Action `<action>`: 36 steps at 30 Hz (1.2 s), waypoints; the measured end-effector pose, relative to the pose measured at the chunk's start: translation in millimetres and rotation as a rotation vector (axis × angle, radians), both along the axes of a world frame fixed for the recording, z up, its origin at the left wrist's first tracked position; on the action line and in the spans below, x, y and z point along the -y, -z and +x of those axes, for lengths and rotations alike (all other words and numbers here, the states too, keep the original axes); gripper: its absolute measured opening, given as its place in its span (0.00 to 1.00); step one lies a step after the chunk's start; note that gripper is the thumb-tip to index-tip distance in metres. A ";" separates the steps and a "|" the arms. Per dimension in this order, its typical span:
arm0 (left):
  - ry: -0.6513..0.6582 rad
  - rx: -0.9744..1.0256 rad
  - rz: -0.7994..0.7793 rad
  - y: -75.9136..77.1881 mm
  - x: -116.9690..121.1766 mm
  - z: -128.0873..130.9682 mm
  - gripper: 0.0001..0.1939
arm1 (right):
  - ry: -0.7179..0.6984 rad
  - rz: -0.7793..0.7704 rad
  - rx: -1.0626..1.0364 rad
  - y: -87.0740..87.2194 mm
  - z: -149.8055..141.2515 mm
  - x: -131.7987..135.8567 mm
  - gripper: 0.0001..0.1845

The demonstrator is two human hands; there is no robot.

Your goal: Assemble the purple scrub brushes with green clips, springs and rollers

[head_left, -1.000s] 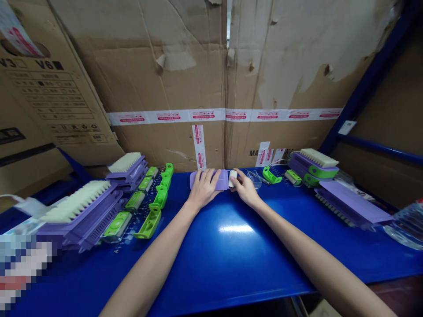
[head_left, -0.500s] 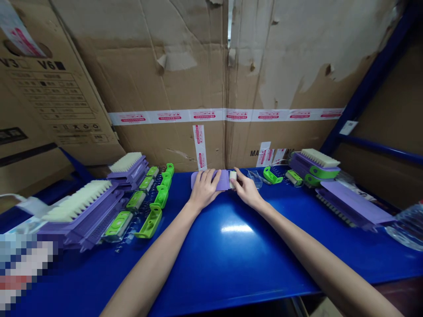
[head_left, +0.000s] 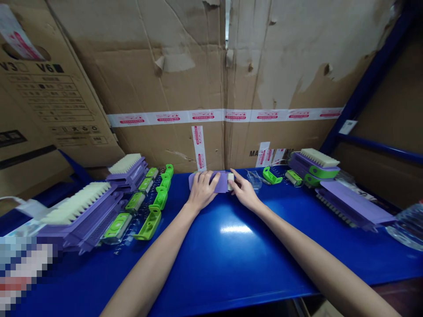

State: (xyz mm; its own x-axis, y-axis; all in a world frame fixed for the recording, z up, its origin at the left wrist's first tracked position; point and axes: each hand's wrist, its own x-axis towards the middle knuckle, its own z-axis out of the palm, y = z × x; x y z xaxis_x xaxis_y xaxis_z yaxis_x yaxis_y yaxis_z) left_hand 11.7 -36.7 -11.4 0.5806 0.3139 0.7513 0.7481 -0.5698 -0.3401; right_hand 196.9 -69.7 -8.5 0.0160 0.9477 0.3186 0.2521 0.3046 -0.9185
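Centrally, at the far edge of a glossy blue tabletop (head_left: 238, 264), a flat purple panel (head_left: 222, 181) lies just in front of a cardboard wall (head_left: 165, 88). Its long axis runs from left to right across the frame. The person's left hand (head_left: 202, 190) grasps it, fingers draped over the top and thumb toward the near edge. At the panel's right end sits a small white block (head_left: 230, 181), its longer side running up the frame, crosswise to the panel. The right hand (head_left: 245, 190) comes from the right and pinches this block between thumb and index finger; it is the nearer hand to the block, which lies to the left of its palm. Block and panel look to be touching, though whether they are joined cannot be told.

Just right of the right hand stands a clear plastic box (head_left: 254, 179), then a bright green bracket (head_left: 272, 175). At the left of the frame are purple stacks topped with cream bristles (head_left: 79, 203), beside a row of green brackets (head_left: 149, 224). More bristled purple pieces (head_left: 355, 202) lie at the right.
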 end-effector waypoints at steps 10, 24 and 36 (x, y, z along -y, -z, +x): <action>0.045 -0.038 0.208 2.5 2.4 1.6 0.19 | -0.201 -0.678 -0.588 -22.8 -0.2 6.2 0.27; 0.045 -0.026 0.147 6.7 0.5 0.2 0.20 | -0.205 -0.748 -0.574 -34.3 5.2 8.0 0.21; -0.095 0.057 -0.037 2.8 1.1 -0.6 0.23 | 0.270 -0.045 -0.140 -28.3 -1.4 7.0 0.27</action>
